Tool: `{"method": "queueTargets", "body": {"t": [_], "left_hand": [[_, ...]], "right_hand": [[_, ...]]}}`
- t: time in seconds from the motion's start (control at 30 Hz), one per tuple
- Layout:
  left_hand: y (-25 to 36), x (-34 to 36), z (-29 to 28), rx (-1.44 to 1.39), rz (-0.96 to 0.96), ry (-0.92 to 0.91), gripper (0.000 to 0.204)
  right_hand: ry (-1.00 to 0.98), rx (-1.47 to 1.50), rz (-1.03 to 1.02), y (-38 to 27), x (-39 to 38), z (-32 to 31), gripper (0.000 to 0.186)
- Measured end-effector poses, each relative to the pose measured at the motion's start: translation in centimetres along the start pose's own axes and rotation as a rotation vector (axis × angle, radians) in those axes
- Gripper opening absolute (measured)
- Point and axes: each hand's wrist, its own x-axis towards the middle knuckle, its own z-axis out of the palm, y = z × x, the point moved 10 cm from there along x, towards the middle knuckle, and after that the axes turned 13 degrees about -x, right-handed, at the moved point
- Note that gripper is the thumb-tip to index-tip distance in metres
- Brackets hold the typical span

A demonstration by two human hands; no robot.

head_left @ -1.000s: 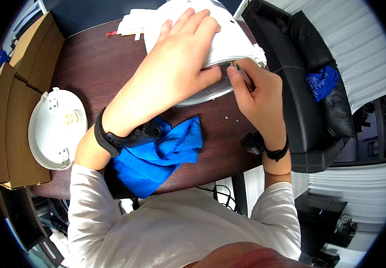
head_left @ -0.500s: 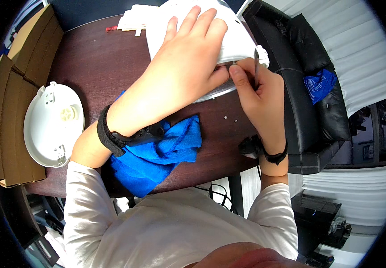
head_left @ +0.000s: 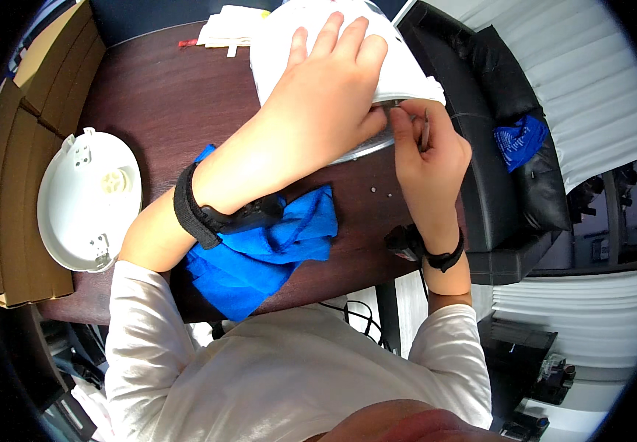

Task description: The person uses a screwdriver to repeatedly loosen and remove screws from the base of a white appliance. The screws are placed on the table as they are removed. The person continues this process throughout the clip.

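A white housing (head_left: 414, 66) with a shiny metal lower rim lies at the back centre of the dark table. My left hand (head_left: 333, 96) rests on it, fingers spread, with the thumb down by the rim. My right hand (head_left: 432, 162) is closed at the rim, right of that thumb, on a small thin metal tool (head_left: 425, 132) whose tip is too small to make out. A crumpled blue cloth (head_left: 259, 265) lies under my left forearm. Two small metal bits (head_left: 373, 189) lie on the table below the rim.
Cardboard boxes (head_left: 9, 191) line the left edge, beside a white oval lid (head_left: 75, 199) with fittings. A folded white cloth (head_left: 215, 29) and a small red object (head_left: 187, 43) lie at the back. Right of the table (head_left: 156, 88) stands a black sofa (head_left: 495, 206) with a blue item (head_left: 517, 140).
Both my hands and the white housing have shifted slightly to the right in the picture. The thin tool in my right hand has changed its angle.
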Motion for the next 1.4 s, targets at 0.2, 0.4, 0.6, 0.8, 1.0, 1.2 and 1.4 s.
{"method": "queueTargets", "body": {"t": [0.2,0.4,0.6,0.8,1.0,1.2,1.4], "left_hand": [[0.2,-0.1,-0.1,0.000,0.027,0.036,0.058],[0.3,-0.2,-0.2,0.039,0.047,0.055,0.057],[0.2,-0.2,-0.1,0.042,0.047,0.030,0.057],[0.3,-0.2,-0.3,0.042,0.049,0.032,0.057],[0.3,-0.3,-0.4,0.028,0.058,0.062,0.058],[0.3,-0.3,-0.3,0.033,0.053,0.058,0.058],[0.3,-0.3,-0.4,0.029,0.090,0.106,0.056]], "right_hand": [[-0.212,0.532,0.472,3.8,-1.5,3.2,0.008],[-0.270,1.020,0.758,3.2,-3.5,5.6,0.015],[-0.308,1.171,0.853,2.9,-4.1,6.7,0.017],[-0.292,0.985,0.721,3.3,-3.4,5.7,0.018],[-0.166,0.609,0.502,3.7,-2.2,3.7,0.016],[0.008,0.142,0.262,1.6,-0.6,0.3,0.011],[0.039,0.057,0.194,0.4,-0.4,0.0,0.010]]}}
